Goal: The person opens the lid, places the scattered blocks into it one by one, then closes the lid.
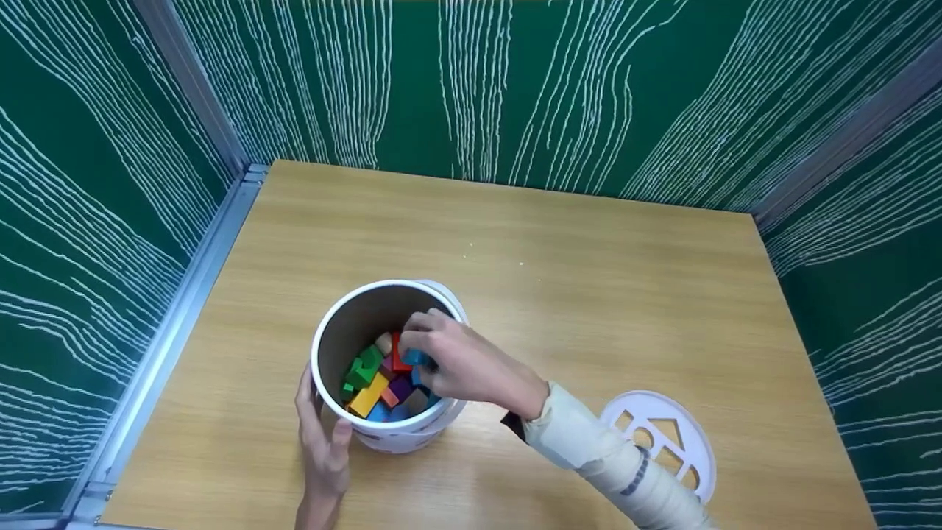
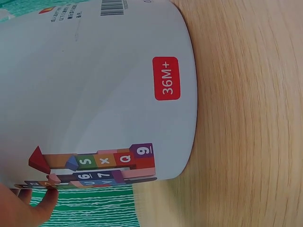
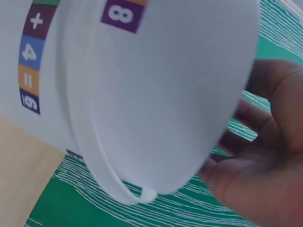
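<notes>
A white bucket [image 1: 397, 442] stands upright on the table, filled partway with coloured toy blocks, among them a green block [image 1: 363, 368] and a yellow block [image 1: 367, 396]. My left hand [image 1: 322, 449] rests against the bucket's near left side, thumb and fingers spread along the wall. In the left wrist view its fingertips show at the lower left by the printed letters. My right hand [image 1: 456, 357] reaches over the right rim into the bucket, pinching a blue block [image 1: 416, 358]. The right wrist view shows its fingers passing behind the rim, so their tips are hidden there.
A white lid [image 1: 703, 445] with shaped cutouts lies on the table [image 1: 589, 294] at right, partly under the right forearm. Green walls [image 1: 412, 88] with white lines stand around the table, and a metal rail [image 1: 176, 294] runs along the left edge.
</notes>
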### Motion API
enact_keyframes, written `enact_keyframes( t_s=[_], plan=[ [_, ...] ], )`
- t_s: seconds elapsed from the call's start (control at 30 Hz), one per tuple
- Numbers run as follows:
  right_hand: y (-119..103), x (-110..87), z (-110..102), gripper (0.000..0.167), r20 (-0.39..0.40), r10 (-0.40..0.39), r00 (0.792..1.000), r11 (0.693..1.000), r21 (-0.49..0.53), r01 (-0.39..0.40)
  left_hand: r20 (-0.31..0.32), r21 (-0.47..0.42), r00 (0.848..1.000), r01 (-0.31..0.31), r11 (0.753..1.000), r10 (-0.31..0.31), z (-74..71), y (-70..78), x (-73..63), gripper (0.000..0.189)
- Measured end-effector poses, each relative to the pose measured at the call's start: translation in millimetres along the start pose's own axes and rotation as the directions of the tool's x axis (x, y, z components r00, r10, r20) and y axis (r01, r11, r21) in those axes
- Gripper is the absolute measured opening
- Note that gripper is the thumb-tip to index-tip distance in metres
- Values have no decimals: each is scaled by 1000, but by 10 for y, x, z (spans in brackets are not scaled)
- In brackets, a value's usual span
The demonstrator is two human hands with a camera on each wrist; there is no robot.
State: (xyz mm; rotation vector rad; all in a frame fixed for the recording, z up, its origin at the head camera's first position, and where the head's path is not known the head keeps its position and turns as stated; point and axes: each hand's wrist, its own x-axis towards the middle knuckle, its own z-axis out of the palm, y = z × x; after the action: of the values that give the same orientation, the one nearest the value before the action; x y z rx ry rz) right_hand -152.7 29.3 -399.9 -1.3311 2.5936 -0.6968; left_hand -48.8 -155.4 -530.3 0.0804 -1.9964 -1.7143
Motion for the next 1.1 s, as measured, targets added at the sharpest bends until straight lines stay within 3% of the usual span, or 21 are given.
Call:
enact_keyframes(
  t_s=[0.23,0.67,0.93,1.1],
  plan=[
    [26,40,83,29,25,37,999,999,-5,-37,-3,6,1000,0,1000,0,-1,-24,-12,64],
    [71,88,176,26,-20,30,999,999,-36,-31,-5,-11,1000,-10,1000,10,6,-52,-22,65],
    [41,55,123,24,-34,18,999,1000,-1,-18,-3,-4,1000,-21,1000,21,5,-59,-21,64],
    [6,0,61,22,-83,-6,997,1000,11,7,-3,-5,1000,-5,1000,5,1,-34,-10,66]
  ],
)
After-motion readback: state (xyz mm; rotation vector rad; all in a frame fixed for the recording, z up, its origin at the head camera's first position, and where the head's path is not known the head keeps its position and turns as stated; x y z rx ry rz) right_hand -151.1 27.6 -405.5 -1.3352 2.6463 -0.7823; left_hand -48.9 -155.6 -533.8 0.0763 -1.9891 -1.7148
